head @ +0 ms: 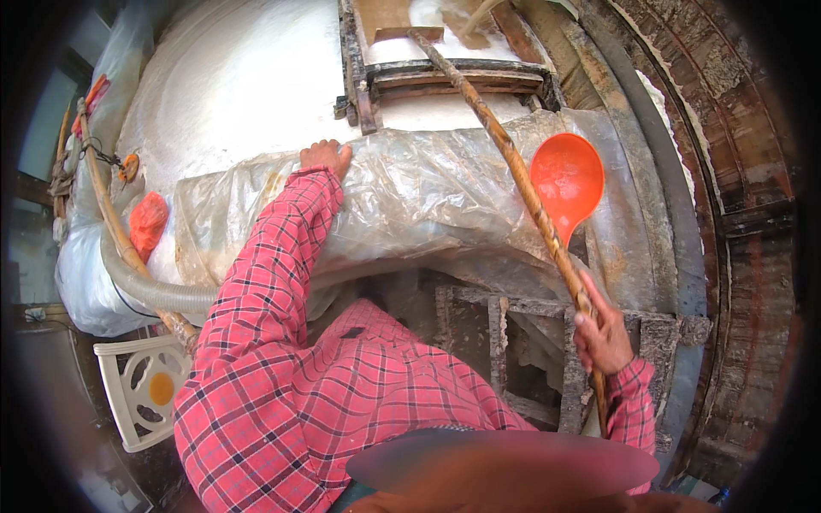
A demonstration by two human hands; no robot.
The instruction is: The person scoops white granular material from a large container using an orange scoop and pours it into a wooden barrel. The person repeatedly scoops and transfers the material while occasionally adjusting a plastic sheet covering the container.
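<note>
My right hand (603,333) is wrapped around the lower part of a wooden pole (507,144). The pole slants up and away to a flat crosswise blade (391,34), which sits inside a dark wooden frame (458,67) over white, wet-looking material. My left hand (327,157) rests, fingers forward, on the edge of a clear plastic sheet (410,199), beside a broad expanse of white material (256,83). An orange plastic ladle (567,170) lies bowl up on the sheet, right of the pole; the pole crosses in front of part of its handle.
Left are a bamboo pole (109,199), a ribbed hose (160,292), an orange-red plastic bag (147,221) and a white plastic chair (109,397). Below the sheet stands a crusted wooden rack (497,333). Curved, weathered planks (757,288) rise on the right.
</note>
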